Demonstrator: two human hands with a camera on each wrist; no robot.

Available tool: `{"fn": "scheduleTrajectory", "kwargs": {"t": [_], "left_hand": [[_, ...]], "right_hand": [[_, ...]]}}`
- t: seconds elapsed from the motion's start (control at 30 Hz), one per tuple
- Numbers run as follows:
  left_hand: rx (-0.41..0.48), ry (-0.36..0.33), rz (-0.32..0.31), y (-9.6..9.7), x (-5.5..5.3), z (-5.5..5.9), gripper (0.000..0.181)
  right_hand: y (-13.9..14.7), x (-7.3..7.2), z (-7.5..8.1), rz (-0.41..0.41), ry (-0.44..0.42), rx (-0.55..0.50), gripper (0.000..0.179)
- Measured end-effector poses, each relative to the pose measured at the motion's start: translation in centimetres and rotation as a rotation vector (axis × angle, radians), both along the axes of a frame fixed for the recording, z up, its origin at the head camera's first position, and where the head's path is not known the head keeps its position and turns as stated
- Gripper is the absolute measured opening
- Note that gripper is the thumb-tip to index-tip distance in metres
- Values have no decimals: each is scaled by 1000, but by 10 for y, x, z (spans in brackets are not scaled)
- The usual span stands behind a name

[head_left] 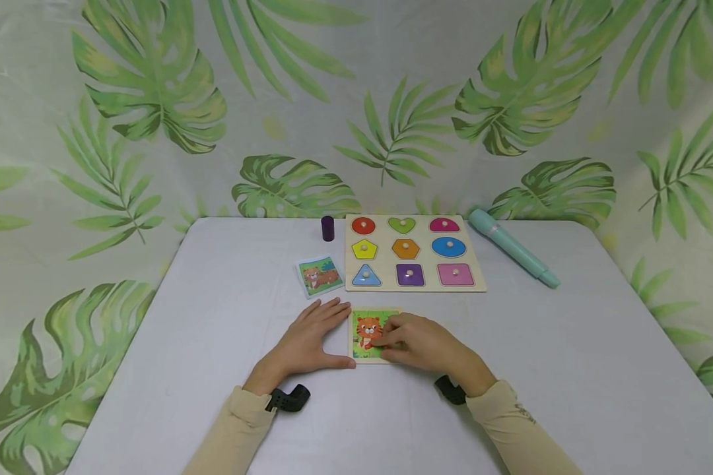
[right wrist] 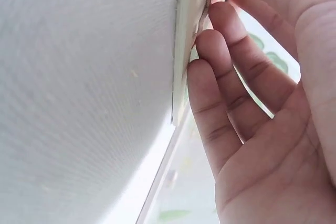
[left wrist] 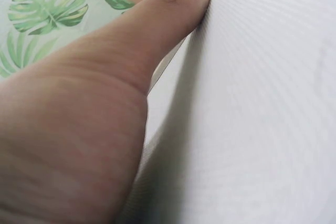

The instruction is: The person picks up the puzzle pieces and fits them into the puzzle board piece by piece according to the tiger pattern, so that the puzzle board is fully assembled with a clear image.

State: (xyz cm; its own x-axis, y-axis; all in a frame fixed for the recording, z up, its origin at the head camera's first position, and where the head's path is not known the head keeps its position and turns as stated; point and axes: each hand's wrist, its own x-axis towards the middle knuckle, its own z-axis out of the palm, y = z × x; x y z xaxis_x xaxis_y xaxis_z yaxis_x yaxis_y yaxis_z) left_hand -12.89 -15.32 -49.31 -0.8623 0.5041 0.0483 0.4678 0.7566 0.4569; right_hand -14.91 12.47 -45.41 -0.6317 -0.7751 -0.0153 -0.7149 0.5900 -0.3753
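A small square picture puzzle with a pale wooden border and an orange tiger on green lies flat on the table. My left hand is spread at its left side, fingertips at the upper left corner and thumb at the lower left corner. In the left wrist view the thumb reaches the board's edge. My right hand covers the puzzle's right part, with fingertips on the tiger picture. In the right wrist view its fingers are slightly bent against the board, and the index fingertip is partly hidden.
Behind the puzzle lies a tiger picture card. A shape board with knobbed, coloured pieces is at the back middle. A dark purple cylinder stands left of it, and a teal tube-shaped thing lies to the right.
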Motion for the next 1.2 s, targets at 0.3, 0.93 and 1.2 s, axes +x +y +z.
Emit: {"fn": "scheduleTrajectory", "kwargs": {"t": [0.3,0.93,1.2], "left_hand": [[-5,9,0,0,-1,-2,106],[13,-3,0,1,1,2,105],[10,4,2,0,0,0,106]], "right_hand": [[10,3,10,-46,-91,-48,34],[59,18,16,-210,-69,-64,37],[78,19,14,-230,-59,-60,39]]}}
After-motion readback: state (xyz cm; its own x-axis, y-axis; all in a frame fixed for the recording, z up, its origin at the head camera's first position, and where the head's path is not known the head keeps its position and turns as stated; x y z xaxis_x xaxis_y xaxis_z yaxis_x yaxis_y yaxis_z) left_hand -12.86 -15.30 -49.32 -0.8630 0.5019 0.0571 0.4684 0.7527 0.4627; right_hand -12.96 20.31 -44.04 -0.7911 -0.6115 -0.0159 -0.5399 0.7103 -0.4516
